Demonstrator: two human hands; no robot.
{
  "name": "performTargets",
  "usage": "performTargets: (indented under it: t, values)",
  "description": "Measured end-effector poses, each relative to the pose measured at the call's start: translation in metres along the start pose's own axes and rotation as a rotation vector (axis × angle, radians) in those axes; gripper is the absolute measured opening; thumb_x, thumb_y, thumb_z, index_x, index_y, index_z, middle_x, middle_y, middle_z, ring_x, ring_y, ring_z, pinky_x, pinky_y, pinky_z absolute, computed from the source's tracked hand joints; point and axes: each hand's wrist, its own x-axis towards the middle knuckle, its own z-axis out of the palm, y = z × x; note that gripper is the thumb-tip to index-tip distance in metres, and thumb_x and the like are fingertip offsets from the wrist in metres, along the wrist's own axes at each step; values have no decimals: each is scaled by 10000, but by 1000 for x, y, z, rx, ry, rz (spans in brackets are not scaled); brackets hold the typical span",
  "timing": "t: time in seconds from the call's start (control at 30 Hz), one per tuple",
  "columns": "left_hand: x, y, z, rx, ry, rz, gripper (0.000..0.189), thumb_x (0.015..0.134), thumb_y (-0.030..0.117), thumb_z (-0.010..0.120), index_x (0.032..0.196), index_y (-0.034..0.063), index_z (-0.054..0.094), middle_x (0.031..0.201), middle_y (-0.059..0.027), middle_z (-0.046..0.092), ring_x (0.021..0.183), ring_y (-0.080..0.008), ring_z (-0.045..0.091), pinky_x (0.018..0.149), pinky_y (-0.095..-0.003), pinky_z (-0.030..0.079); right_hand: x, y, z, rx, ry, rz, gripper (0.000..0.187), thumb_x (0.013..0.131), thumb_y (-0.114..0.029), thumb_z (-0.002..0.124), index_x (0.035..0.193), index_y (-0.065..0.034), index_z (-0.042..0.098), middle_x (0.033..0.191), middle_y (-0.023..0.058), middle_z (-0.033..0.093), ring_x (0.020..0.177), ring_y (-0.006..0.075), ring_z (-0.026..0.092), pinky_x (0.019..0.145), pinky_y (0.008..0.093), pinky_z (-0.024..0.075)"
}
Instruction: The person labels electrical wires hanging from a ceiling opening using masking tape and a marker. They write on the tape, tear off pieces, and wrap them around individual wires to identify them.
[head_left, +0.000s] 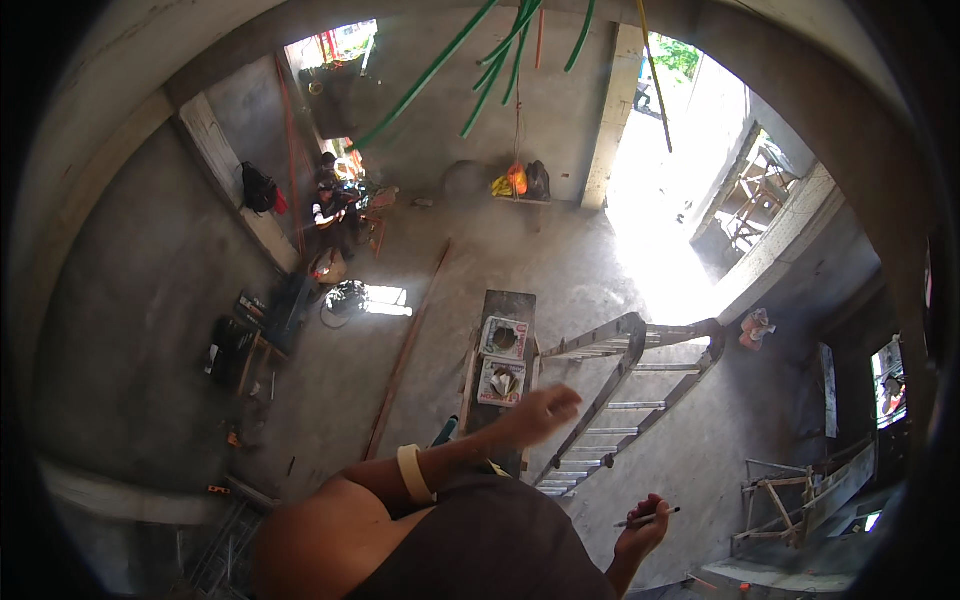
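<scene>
My left hand (544, 412) is held out in mid-air with its fingers loosely curled and nothing visible in them. A cream ring (415, 472), perhaps a tape roll, sits around that arm. Lower right, my right hand (646, 521) grips a slim marker or pen (630, 523) whose dark tip points right. Below my left hand, a narrow bench-like platform (508, 302) carries two printed cartons, a far one (505, 321) and a near one (491, 397), both with open tops. To its right, an aluminium folding ladder (636, 406) stands spread on the concrete floor.
Green conduits (431, 71) hang from above. A long brown bar (409, 341) lies on the floor at left. A person (330, 214) sits by the far-left wall. Wooden trestles (787, 499) stand at right. Bags (517, 180) rest on a far shelf. Sunlight enters a doorway (652, 187).
</scene>
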Motion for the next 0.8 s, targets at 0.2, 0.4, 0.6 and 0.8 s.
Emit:
performTargets:
  t: [0.2,0.4,0.6,0.8]
  values:
    - [-49,-24,121,-139,-704,40,549,1042,362,622,1462,33,492,1277,-208,643,1098,-295,668,979,-416,520,-25,-27,24,-282,-346,-235,557,1104,-510,390,1181,-10,623,1241,131,605,1188,259,569,995,436,427]
    - [-35,8,150,-357,-920,-170,454,1094,333,512,1434,33,497,881,-100,655,730,-167,668,653,-328,546,-42,-45,42,-370,-418,-265,721,1065,-646,357,1311,-3,573,1327,143,566,1205,262,568,1028,428,429]
    - [-26,-9,146,-375,-919,-314,283,1086,274,487,1254,51,531,783,-62,589,618,-147,613,556,-311,509,-17,-9,-35,-173,-373,-141,789,1016,-716,403,1471,-76,481,1228,99,610,1081,211,601,936,353,441]
    - [18,-25,152,-527,-934,-471,180,992,133,443,1136,63,526,794,-59,598,580,-142,567,508,-307,464,15,127,-230,-904,314,24,407,932,-300,717,1243,-53,628,881,33,625,676,182,596,557,297,474]
